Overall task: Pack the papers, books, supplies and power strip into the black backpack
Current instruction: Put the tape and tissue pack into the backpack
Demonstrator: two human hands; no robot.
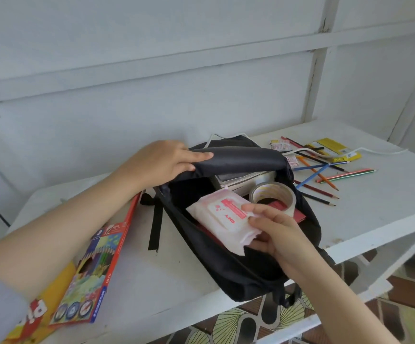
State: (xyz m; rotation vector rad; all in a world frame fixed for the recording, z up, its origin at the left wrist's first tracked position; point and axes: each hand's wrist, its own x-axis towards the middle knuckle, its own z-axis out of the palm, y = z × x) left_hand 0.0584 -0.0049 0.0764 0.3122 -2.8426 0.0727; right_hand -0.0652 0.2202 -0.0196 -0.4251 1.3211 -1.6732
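Observation:
The black backpack [238, 274] lies open on the white table [176, 276]. My left hand [161, 161] grips its upper flap and holds it up. My right hand [273, 232] holds a pink-and-white wipes pack [223, 217] inside the opening. A roll of clear tape [273, 197] sits in the bag beside it, on something red [300, 216]. Stacked books or papers [243, 181] lie deeper inside, under the flap. A white cable [226, 136] shows behind the bag; the power strip itself is hidden.
A coloured-pencil box [94, 269] lies on a yellow booklet [35, 316] at the left. Loose pencils [323, 175], small packets [280, 146] and a yellow box [335, 151] are scattered at the back right. The table's front edge runs close below the bag, above a patterned floor.

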